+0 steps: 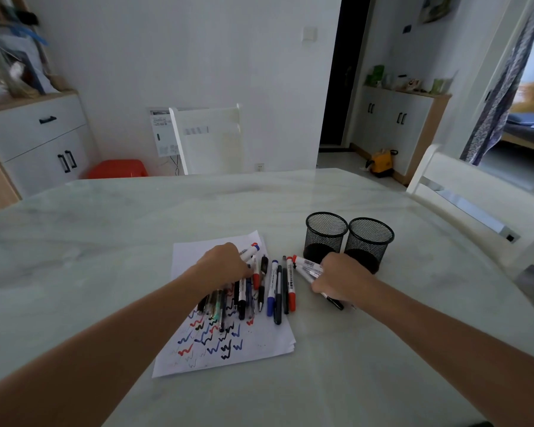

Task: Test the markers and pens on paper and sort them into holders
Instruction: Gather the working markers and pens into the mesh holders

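Head view: markers (278, 291) lie between and within both hands (225, 263) (341, 277).

Pens and markers (275, 288) strewn over scribbled white paper (269, 343), two black mesh holders (326, 238) upright, touching

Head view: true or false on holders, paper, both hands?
1. Two holders stand side by side. True.
2. Pens stick out of both holders. False: nothing sticks out of either.
3. The right hand grips several markers. True.
4. The paper is blank. False: it carries red, blue and black scribbles.
5. The left hand holds a marker. True.
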